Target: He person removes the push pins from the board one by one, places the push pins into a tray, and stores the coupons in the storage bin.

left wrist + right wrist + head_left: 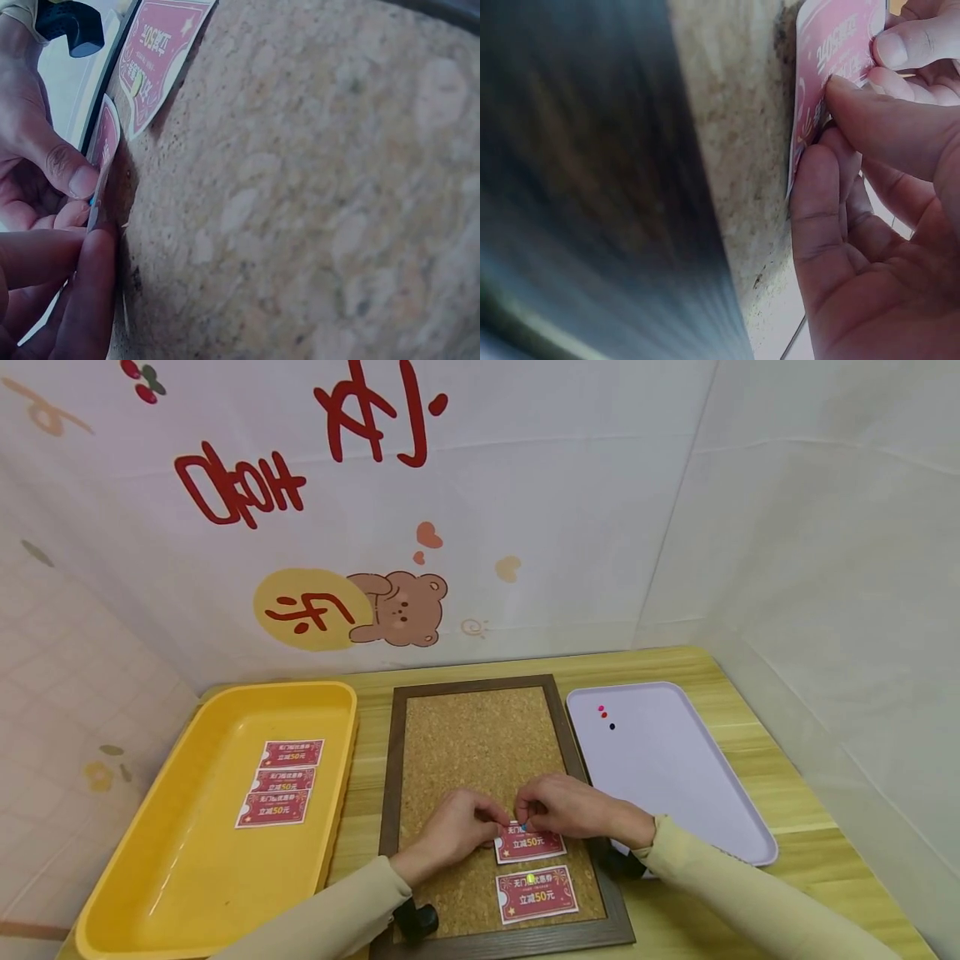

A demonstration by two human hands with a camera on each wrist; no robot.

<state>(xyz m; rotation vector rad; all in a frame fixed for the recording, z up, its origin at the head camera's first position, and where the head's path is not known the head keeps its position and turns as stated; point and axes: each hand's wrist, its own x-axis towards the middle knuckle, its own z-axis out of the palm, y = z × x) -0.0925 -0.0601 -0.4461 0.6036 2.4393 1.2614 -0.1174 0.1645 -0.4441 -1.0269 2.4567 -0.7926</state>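
Note:
On the cork board (pixel 472 735), a red coupon (pixel 528 847) lies above a second red coupon (pixel 536 900), which bears a yellow-green pushpin (pixel 530 878). My left hand (pixel 459 824) pinches the upper coupon's top left corner; in the left wrist view its fingers (pixel 94 274) are at the paper's edge. My right hand (pixel 566 806) pinches a blue pushpin (pixel 523 827) at that coupon's top edge, the pin mostly hidden by the fingers. The right wrist view shows thumb and fingers close against the coupon (pixel 836 52). Part of the coupon stands off the cork.
To the left is a yellow tray (pixel 202 860) with three red coupons (pixel 276 785). A pale lilac tray (pixel 675 777) on the right holds pink, red and black pushpins (pixel 612 727). The board has a dark wooden frame (pixel 390 768). A printed cloth wall (pixel 525 527) rises behind.

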